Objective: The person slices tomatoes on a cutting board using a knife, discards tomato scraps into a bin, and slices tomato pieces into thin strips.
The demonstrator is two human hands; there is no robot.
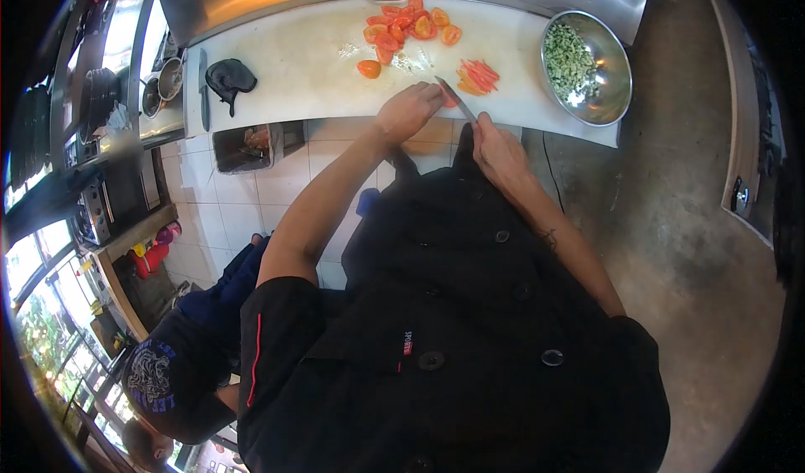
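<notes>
My right hand (496, 148) is closed on the handle of a knife (455, 99), whose blade points up and left over the white cutting board (310, 62). My left hand (411, 111) lies just left of the blade, its fingers bent and pressed on a small red tomato piece (448, 97) at the board's near edge. Cut tomato strips (478, 77) lie just beyond the knife. Farther back is a pile of tomato pieces (404, 25), with one piece (369, 69) apart from it.
A steel bowl (619, 70) of chopped green pieces stands at the board's right end. On its left lie a black crumpled item (231, 80) and another knife (204, 96). A bin (251, 148) is below. Another person (180, 364) is at the lower left.
</notes>
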